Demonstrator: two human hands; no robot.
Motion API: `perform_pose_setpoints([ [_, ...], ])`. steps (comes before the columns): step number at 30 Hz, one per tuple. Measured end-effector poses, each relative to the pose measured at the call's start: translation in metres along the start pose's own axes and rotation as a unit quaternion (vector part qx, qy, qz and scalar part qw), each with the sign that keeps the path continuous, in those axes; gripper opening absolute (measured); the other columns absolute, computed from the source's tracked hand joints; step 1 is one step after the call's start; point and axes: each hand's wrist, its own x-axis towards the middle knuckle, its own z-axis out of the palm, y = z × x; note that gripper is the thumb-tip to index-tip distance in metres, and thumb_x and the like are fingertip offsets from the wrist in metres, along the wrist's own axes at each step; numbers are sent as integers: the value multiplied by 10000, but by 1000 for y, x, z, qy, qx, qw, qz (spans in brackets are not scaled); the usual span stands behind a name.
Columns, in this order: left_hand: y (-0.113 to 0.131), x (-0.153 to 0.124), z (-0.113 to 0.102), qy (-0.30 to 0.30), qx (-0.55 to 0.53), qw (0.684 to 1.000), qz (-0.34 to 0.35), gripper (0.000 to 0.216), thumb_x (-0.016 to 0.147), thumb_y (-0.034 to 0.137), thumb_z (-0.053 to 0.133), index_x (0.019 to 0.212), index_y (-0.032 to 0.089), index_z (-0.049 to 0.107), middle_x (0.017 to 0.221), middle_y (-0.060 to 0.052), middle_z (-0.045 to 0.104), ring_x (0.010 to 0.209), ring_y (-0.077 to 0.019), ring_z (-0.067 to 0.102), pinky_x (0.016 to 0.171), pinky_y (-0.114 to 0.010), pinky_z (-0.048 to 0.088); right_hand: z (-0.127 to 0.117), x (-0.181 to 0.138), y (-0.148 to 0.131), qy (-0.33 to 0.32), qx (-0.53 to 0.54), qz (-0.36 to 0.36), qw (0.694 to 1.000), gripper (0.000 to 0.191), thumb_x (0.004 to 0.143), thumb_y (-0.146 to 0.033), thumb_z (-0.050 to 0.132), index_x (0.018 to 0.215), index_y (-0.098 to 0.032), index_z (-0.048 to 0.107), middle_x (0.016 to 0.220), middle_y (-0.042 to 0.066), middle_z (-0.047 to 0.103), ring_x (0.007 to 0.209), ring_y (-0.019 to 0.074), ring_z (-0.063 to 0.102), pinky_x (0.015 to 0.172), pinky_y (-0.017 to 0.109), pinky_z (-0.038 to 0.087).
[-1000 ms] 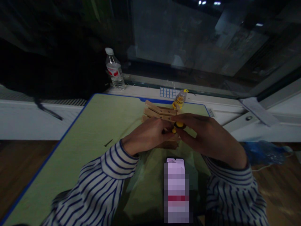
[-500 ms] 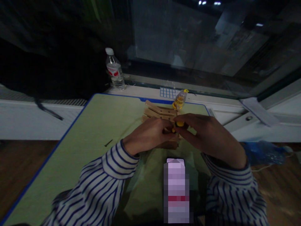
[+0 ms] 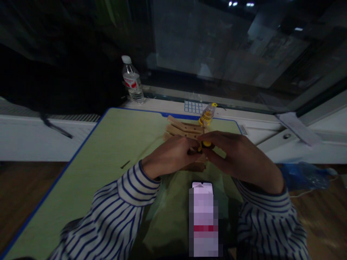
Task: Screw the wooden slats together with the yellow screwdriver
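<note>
A wooden assembly of slats with dark holes [image 3: 187, 129] lies near the far side of the table, partly covered by my hands. My right hand [image 3: 235, 151] pinches a small yellow-and-black piece [image 3: 207, 143] between thumb and fingers, over the slats. Close beside it, my left hand [image 3: 173, 153] is closed, its thumb and index finger meeting at the same yellow-and-black piece. What the left fingers grip is hidden. To the left, a thin dark screw-like rod [image 3: 125, 164] rests on the tabletop.
The pale green table [image 3: 89, 173] has a blue edge. A phone [image 3: 203, 216] lies at its front. Behind stand a yellow-capped clear bottle [image 3: 208, 113] and, on the sill, a water bottle [image 3: 132, 85]. A blue plastic bag or bottle [image 3: 306, 176] is at the right.
My right fingers have shifted slightly to the left and turned a little, and the yellow-and-black piece has turned with them. My left hand stays in place.
</note>
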Motion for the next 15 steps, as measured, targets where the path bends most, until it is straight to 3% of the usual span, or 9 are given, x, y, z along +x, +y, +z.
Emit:
perform_pose_setpoints([
  [4, 0, 1, 0, 5, -2, 1000, -1, 159, 892, 273, 568, 948, 195, 695, 964, -31, 731, 867, -181, 660, 703, -284, 434, 1, 0, 1, 7, -8, 2, 1000, 259, 938, -224, 516, 1175, -173, 606, 1147, 84, 712, 1016, 230, 680, 884, 384, 538],
  [11, 1, 1, -1, -2, 2, 1000, -31, 237, 892, 380, 579, 955, 189, 703, 935, -49, 735, 859, -200, 658, 721, -297, 448, 2, 0, 2, 12, -25, 10, 1000, 230, 947, -279, 524, 1120, -160, 620, 1001, 80, 736, 894, 241, 706, 771, 382, 556],
  [15, 2, 1, -2, 1, -3, 1000, -29, 181, 884, 330, 595, 930, 194, 705, 927, -32, 740, 839, -187, 663, 687, -285, 430, 2, 0, 1, 15, -36, 17, 999, 242, 950, -298, 521, 1114, -155, 626, 1011, 89, 737, 894, 255, 710, 767, 397, 559],
])
